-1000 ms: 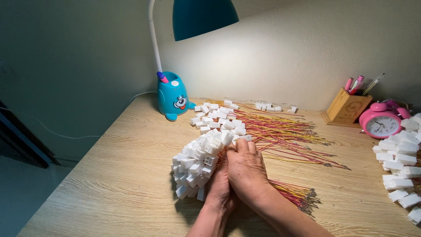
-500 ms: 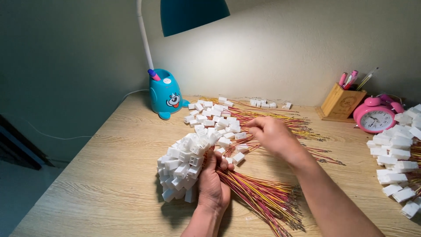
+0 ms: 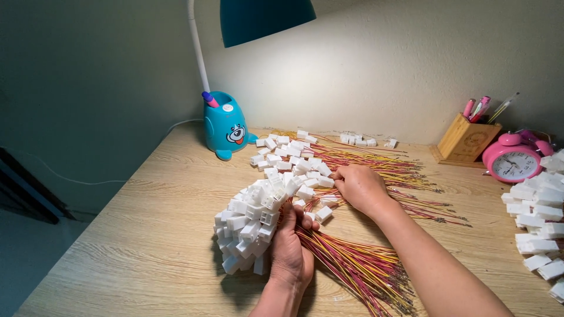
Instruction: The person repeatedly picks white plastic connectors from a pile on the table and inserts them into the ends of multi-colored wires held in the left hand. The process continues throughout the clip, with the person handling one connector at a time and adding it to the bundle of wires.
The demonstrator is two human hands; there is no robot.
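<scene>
At the middle of the desk [image 3: 147,223], the left hand [image 3: 291,252] is clenched around a thick bundle [image 3: 252,220] of wired connectors. The grip sits just behind the white plugs, which fan out to the left of the fist in a dense curved cluster. The bundle's red and yellow wires [image 3: 358,270] trail from under the hand toward the lower right and lie spread on the desk surface.

The right hand [image 3: 359,186] is extended forward, beyond the bundle. Its fingers are curled down into a loose pile [image 3: 294,158] of the same white connectors with wires; whether it has one pinched cannot be told, as the fingertips are hidden among the pieces. The pile's wires [image 3: 388,170] run to the right, past the wrist, in a flat sheaf.

Behind the pile, near the wall, a short row of loose plugs [image 3: 358,140] lies apart from the rest. At the back left stands a blue lamp base [image 3: 226,126] shaped like a cartoon animal, with a pen set in its top; its white neck rises to a teal shade [image 3: 264,20] overhead. At the back right stands a wooden pen holder [image 3: 467,141] with pink pens, and just beside it a pink alarm clock [image 3: 516,161]. Along the right edge of the desk lies a separate heap of white housings [image 3: 537,223], well apart from both hands.
</scene>
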